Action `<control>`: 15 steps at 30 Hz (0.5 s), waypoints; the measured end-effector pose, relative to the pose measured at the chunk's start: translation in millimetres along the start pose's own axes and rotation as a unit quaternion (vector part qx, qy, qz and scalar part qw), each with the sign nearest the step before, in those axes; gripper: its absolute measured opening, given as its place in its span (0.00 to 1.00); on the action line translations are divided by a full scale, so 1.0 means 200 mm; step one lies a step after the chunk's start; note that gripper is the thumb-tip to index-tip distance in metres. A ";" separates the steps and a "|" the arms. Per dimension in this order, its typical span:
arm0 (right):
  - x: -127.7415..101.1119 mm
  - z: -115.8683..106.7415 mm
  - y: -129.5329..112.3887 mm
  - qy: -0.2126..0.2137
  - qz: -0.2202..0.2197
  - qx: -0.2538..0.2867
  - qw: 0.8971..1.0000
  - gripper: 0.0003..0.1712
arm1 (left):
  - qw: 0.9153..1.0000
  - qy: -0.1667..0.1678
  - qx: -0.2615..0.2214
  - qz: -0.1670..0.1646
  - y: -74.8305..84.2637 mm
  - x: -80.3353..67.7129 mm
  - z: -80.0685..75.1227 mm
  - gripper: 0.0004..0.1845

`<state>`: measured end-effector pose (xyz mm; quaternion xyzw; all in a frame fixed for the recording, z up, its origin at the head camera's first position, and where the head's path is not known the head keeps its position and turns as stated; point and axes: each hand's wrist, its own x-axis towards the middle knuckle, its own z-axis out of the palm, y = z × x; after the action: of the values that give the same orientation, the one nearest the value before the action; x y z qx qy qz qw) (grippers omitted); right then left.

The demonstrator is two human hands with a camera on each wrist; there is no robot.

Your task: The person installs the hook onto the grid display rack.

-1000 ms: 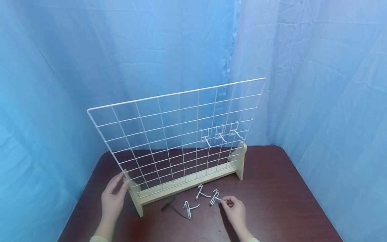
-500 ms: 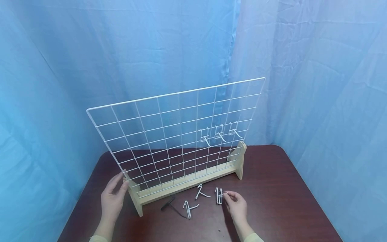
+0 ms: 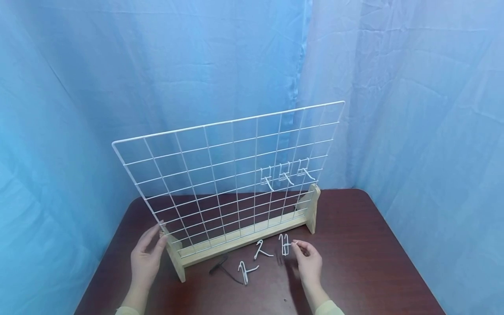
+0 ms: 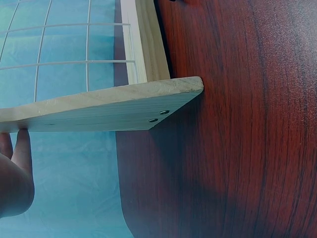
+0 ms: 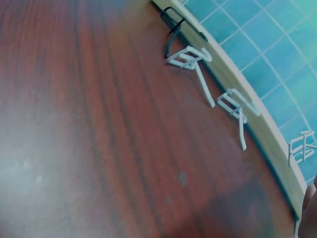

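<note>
A white wire grid panel [image 3: 233, 120] stands in a pale wooden stand [image 3: 244, 241]. My left hand [image 3: 145, 256] holds the upper part of the stand's left side piece [image 4: 99, 101], beside the grid's edge. My right hand [image 3: 309, 260] pinches the prong of a white wire hook [image 3: 285, 247], raised above the table in front of the stand, its two bent ends upward. In the right wrist view only a bit of that hand shows, beside the held hook [image 5: 290, 153]. Three white hooks [image 3: 286, 177] hang in a row on the grid's right half.
Two white hooks, one near the stand [image 3: 259, 250] and one closer to me [image 3: 245, 273], lie on the dark red-brown table [image 3: 362, 258]. A black hook [image 3: 221, 264] lies left of them. Blue curtains [image 3: 220, 57] surround the table.
My right hand has turned the held hook from slanted to upright and raised it slightly, farther from me. My left hand stays at the stand's left side.
</note>
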<state>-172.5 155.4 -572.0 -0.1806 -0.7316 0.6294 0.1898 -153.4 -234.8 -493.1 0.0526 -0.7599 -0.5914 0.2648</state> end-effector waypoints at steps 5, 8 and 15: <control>0.01 0.03 -0.06 0.014 -0.034 0.027 0.999 0.07 | 1.000 0.000 -0.012 0.007 -0.05 0.00 -0.01 0.20; 0.01 0.04 -0.10 0.015 -0.038 0.037 0.998 0.07 | 1.000 0.000 -0.016 0.017 -0.05 0.00 -0.01 0.20; 0.02 0.08 -0.20 0.005 -0.035 0.091 0.995 0.08 | 1.000 0.000 -0.011 0.017 -0.05 0.00 -0.01 0.21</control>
<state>-184.5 138.0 -534.3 -0.1403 -0.6763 0.6852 0.2311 -155.4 -239.0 -502.4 0.0367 -0.7539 -0.5952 0.2757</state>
